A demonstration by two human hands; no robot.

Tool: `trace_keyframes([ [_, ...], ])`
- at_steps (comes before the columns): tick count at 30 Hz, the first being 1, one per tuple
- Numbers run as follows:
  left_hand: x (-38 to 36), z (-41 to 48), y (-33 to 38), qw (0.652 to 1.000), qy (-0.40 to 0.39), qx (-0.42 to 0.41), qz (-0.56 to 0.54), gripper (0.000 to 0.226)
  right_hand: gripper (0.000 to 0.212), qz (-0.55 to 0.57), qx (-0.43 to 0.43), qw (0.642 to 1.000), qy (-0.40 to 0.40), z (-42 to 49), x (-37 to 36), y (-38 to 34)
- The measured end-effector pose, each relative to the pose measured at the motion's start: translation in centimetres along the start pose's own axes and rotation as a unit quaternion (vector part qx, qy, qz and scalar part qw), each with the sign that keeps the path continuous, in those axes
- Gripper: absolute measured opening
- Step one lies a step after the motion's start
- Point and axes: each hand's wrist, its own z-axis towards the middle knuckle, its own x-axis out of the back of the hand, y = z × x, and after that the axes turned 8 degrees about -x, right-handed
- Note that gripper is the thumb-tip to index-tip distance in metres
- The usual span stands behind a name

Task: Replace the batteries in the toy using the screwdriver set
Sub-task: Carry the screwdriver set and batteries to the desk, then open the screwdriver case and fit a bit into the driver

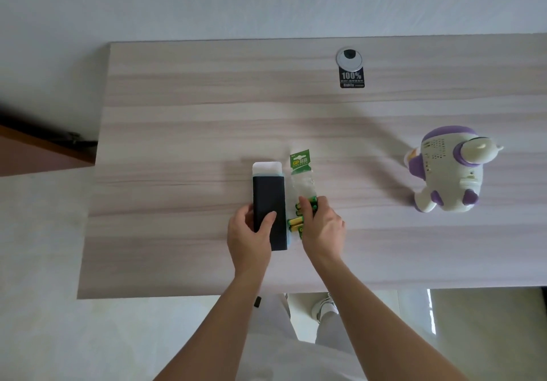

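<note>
The left hand [250, 232] is curling around the near end of a dark, oblong screwdriver-set case [269, 206], with the thumb lying across its top face and the fingers wrapping its left side. The case is lying flat on the counter [177, 132], nearer the near edge than the far one, with a pale inner sleeve sticking out of its far end. Just beside it on the right, the clear battery pack [302, 185] with its green header card is lying parallel to the case. The right hand [321, 226] is resting on the near part of that pack, fingers bent and narrow, fingertips pressing down on the green-and-gold batteries [297, 224]; whether it is actually pinching one cannot be told. The white and purple toy [450, 170] is lying on its front well apart from both hands, towards the right edge of the counter, its speaker-holed back panel facing up. Near the far edge, a round cable grommet [349, 56] is sitting with a black label [351, 77] just beside it.
</note>
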Motion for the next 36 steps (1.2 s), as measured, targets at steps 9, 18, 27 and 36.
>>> trace_keyframes([
  [9,0.1,0.2,-1.0,0.999,0.003,-0.015,0.029,0.043,0.038,-0.014,0.013,0.998,0.065,-0.4,-2.2,0.3],
  [18,0.4,0.5,-0.8,0.999,-0.004,-0.018,0.036,0.043,0.040,0.043,0.038,0.988,0.143,-0.4,-3.3,0.7],
  [27,1.0,0.8,-0.6,0.999,-0.046,0.016,-0.009,0.035,0.040,0.057,0.046,0.982,0.175,0.1,-3.1,1.5],
  [36,3.2,0.7,1.6,0.990,-0.088,0.059,-0.088,0.024,0.036,0.142,0.015,0.989,0.050,-0.3,0.4,2.1],
])
